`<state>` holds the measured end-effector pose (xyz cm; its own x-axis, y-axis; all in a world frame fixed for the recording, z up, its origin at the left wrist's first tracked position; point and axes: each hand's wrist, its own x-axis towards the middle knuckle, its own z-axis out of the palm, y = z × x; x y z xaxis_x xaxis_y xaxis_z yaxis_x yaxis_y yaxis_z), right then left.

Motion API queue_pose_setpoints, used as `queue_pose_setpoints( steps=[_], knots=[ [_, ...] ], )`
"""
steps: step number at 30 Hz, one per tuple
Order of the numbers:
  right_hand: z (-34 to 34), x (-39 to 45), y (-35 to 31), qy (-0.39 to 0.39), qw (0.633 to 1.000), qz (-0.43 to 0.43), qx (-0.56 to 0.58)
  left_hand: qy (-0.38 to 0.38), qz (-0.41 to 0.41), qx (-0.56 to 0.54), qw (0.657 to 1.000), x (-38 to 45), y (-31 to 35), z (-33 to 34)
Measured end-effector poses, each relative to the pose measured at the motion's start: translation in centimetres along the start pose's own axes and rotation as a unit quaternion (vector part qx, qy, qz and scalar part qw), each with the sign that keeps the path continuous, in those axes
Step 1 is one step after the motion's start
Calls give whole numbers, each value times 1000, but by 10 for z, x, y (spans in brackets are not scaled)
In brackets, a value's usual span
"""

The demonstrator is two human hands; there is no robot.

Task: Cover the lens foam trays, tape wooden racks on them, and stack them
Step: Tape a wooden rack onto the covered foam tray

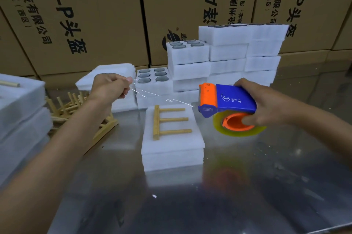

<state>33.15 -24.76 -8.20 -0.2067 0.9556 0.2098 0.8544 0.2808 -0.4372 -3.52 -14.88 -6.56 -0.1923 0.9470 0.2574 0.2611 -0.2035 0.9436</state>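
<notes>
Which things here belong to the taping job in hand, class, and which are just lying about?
In use:
- left hand pinching the clear tape strip
- right hand gripping the blue and orange tape dispenser
- three-pronged wooden rack lying on the covered white foam tray

Lying about:
- pile of spare wooden racks
- stacked white foam lens trays
- brown cardboard boxes

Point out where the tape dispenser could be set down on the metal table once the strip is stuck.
Bare table lies in front of the covered tray and to its right, below the tape dispenser. Left is crowded by wooden racks; behind stand foam stacks.
</notes>
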Motion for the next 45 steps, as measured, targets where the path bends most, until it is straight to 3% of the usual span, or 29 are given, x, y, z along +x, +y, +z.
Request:
queue_pose_setpoints(
  steps=[6,17,20,24,27,35,40,45],
  knots=[
    [-4,6,-3,-8,1000,-20,17,34,3,-2,999,-3,-12,-8],
    [-10,20,17,-46,998,-6,-45,86,-84,20,993,1,-60,-55],
    [-9,23,23,-48,997,0,-67,46,-123,-4,991,4,-75,-66],
    [-17,36,27,-64,994,9,-92,-50,-221,-128,966,11,-77,-62],
    [-25,42,32,-84,990,15,-116,-81,-235,-144,958,11,-80,-57],
    [-6,44,34,-108,985,21,-135,-13,-116,94,989,1,-122,-35],
    [6,44,37,-122,982,24,-142,14,-28,310,950,-8,-131,-17],
    [10,43,40,-122,983,22,-138,-24,59,412,909,-34,-139,13]
  ],
)
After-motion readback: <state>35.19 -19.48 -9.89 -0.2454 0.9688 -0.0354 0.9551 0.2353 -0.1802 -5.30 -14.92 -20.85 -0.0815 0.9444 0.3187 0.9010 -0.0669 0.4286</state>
